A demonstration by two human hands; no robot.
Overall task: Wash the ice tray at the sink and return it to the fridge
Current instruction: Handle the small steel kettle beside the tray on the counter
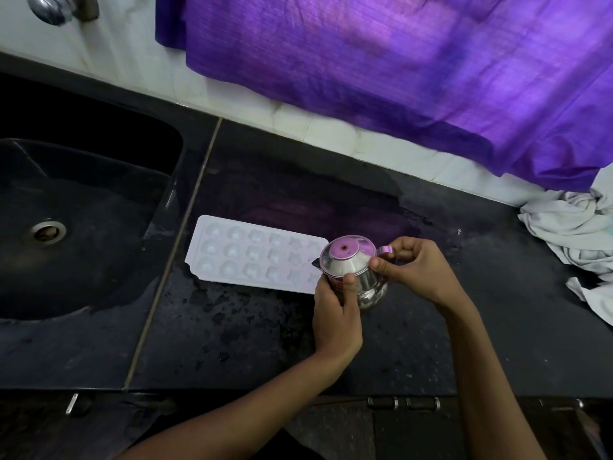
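No writing can be read; a reddish label on the steel jug point(356, 273) is hidden behind fingers. The desk point(265, 343) is dark, wet stone, with a black sink point(83, 210) at left, a purple cloth point(398, 61) hanging over white tiles, and a white rag point(577, 237) at right. The ice tray point(255, 254) lies flat on the desk beside the sink — empty side up. The left hand point(335, 313) wraps the jug's body; the right hand point(411, 267) pinches its handle and lid edge.

ice tray point(252, 255) lying flat on the worktop point(252, 340), right of the sink point(83, 207); jug point(351, 270) sitting at the tray's right end; crumpled cloth point(570, 240) lying far right; curtain point(398, 71) hanging behind.
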